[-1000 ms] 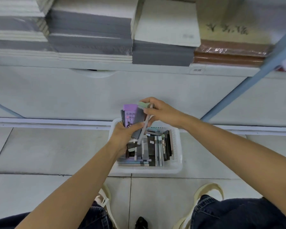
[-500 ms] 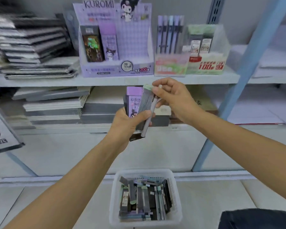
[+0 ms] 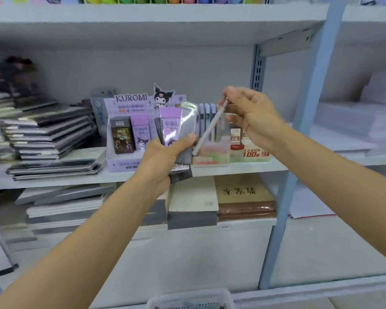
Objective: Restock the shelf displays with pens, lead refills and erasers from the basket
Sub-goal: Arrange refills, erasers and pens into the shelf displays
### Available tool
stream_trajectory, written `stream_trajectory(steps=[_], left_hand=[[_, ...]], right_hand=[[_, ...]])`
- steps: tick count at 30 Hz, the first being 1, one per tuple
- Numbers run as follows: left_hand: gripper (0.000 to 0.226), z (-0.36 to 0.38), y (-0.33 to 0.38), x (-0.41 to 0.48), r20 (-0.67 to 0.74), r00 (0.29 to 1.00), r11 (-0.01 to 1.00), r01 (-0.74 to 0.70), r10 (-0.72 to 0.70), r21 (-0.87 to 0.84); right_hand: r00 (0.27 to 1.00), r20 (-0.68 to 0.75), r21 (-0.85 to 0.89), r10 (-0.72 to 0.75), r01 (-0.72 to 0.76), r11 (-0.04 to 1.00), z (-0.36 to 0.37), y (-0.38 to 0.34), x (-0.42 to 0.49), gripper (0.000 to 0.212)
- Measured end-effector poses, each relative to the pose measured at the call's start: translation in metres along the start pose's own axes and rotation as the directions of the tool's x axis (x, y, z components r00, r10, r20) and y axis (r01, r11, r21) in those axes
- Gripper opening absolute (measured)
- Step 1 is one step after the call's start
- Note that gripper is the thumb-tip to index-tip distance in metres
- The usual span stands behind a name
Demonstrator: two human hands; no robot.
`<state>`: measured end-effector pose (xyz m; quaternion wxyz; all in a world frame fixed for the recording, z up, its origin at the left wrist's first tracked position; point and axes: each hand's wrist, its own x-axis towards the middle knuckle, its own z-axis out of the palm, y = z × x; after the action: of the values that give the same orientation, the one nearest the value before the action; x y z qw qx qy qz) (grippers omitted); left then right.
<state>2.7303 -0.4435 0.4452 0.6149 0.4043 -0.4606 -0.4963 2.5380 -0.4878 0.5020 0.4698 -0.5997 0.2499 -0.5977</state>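
Observation:
My left hand (image 3: 163,159) grips a fanned bunch of flat packs (image 3: 176,130), a purple Kuromi one in front and grey and dark ones behind. My right hand (image 3: 254,114) pinches the top end of a slim grey pen (image 3: 210,128), which slants down-left until its tip nearly meets my left thumb. Both hands are raised in front of the middle shelf. There stand the purple Kuromi display box (image 3: 129,130), a row of pastel pens (image 3: 206,114) and a lead refill display (image 3: 247,143). The white basket's (image 3: 187,298) rim shows at the bottom edge.
Stacks of notebooks (image 3: 47,139) fill the shelf's left side and the shelf below. A blue upright post (image 3: 299,130) runs down on the right, with white paper stacks (image 3: 343,128) beyond it. Coloured items line the top shelf.
The view has swung up from the basket on the floor to the shelf displays. Both hands rose with their items, and my right hand has drawn the pen away from the packs to the right.

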Motion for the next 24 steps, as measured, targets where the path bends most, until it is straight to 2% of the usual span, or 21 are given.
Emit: stream_trajectory(steps=[2,3,5,7,10,13,19,24], left_hand=[[0.034,-0.002,0.009,0.01,0.014,1.0,0.999,-0.008,0.009,-0.048],[0.031,-0.003,0.012,0.015,0.013,1.0,0.998,-0.009,0.01,-0.068],[0.037,-0.003,0.015,0.024,0.0,1.0,0.996,-0.008,0.008,-0.084],[0.05,-0.002,0.017,0.032,-0.007,1.0,0.997,-0.014,0.014,-0.069],[0.065,-0.001,0.018,0.043,-0.004,1.0,0.999,-0.02,0.02,-0.049],[0.063,-0.003,0.017,0.051,-0.004,1.0,0.999,-0.01,0.01,-0.045],[0.051,-0.005,0.01,0.06,0.004,1.0,1.0,0.005,-0.005,0.003],[0.056,-0.007,0.009,0.062,0.01,1.0,1.0,-0.006,0.006,0.014]], right_hand=[[0.987,-0.11,-0.047,-0.116,0.111,0.993,-0.01,-0.018,0.018,0.009],[0.971,-0.164,-0.068,-0.173,0.164,0.984,-0.014,-0.024,0.026,0.008],[0.937,-0.223,-0.145,-0.27,0.242,0.959,-0.021,-0.028,0.041,0.006],[0.931,-0.187,-0.279,-0.315,0.257,0.925,-0.023,-0.022,0.05,0.008],[0.95,-0.089,-0.471,-0.3,0.225,0.853,-0.023,-0.001,0.059,0.011],[0.959,-0.026,-0.601,-0.283,0.212,0.771,-0.02,0.016,0.067,0.008],[0.983,0.072,-0.657,-0.167,0.173,0.734,-0.013,0.036,0.076,0.004],[0.98,0.154,-0.717,-0.125,0.198,0.668,-0.013,0.034,0.081,0.007]])
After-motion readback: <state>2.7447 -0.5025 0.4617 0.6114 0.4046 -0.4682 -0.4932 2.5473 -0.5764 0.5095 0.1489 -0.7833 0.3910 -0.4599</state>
